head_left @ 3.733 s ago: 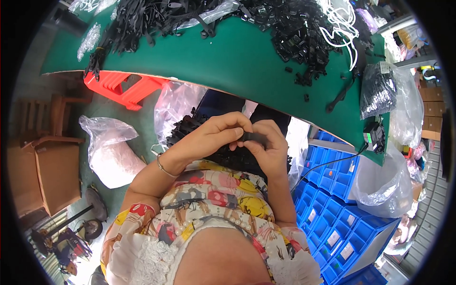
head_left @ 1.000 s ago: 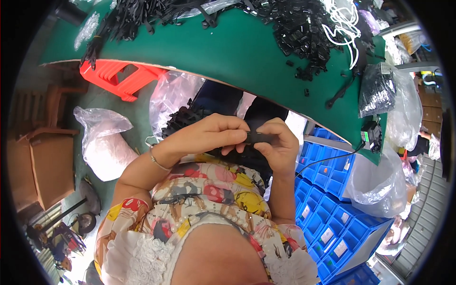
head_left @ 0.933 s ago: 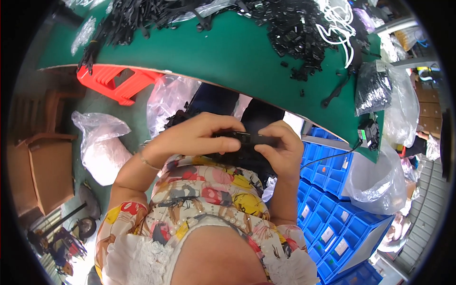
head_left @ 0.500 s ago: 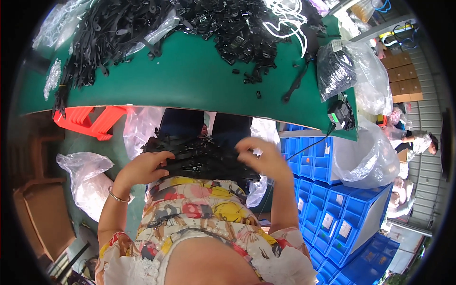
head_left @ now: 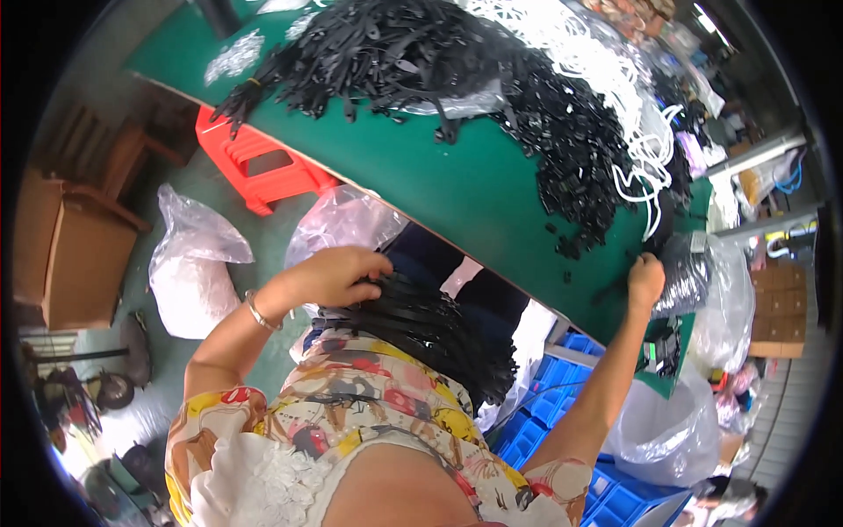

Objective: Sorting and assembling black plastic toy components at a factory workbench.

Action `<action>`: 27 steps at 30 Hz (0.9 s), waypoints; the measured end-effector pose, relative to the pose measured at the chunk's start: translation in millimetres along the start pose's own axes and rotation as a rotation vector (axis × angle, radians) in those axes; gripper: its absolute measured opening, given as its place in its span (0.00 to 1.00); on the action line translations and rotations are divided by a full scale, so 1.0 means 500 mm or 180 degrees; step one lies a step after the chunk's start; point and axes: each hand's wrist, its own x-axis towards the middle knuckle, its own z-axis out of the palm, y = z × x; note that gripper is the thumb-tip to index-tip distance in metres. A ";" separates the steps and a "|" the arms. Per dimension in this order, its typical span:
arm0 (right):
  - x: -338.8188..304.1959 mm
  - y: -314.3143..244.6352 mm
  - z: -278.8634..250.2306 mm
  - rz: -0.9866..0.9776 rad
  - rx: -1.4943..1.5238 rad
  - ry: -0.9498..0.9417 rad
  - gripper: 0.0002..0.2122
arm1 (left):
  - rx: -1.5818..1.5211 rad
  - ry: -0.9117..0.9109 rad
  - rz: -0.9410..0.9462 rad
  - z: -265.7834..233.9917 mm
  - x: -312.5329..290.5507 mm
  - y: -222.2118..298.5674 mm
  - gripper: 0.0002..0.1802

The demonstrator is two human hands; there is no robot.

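Note:
A thick bundle of black straps (head_left: 413, 321) lies across my lap, against the flowered top. My left hand (head_left: 342, 274) rests at the bundle's left end, fingers bent, with a gap between thumb and forefinger and nothing visible in it. My right arm stretches out to the right side of the green table (head_left: 421, 167). There my right hand (head_left: 646, 279) is closed on a dark strap (head_left: 610, 294), which is blurred. A large heap of black straps (head_left: 395, 53) and a heap of small black buckles (head_left: 575, 149) cover the table's far part.
White cord (head_left: 650, 167) lies tangled beside the buckles. A filled plastic bag (head_left: 680, 272) sits at the table's right end. Below are blue bins (head_left: 562, 373) and a big clear bag (head_left: 667, 430). A red stool (head_left: 263, 167) and a bagged bundle (head_left: 189, 272) stand at left.
My right hand has moved from above my lap to the right side of the table and closed on a strap. The whole view has turned to the right; my left hand stays by the bundle.

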 end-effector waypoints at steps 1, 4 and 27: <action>-0.003 0.017 0.007 -0.0226 0.0413 0.0403 0.09 | -0.0075 0.0232 -0.0030 -0.016 0.012 0.004 0.15; -0.022 0.049 -0.007 -0.0318 0.2375 0.0995 0.06 | -0.0205 0.1256 -0.0026 -0.083 0.071 0.007 0.12; -0.336 -0.393 -0.099 0.0757 0.6939 -0.3573 0.18 | -0.2015 0.1602 0.0666 -0.076 0.208 0.063 0.04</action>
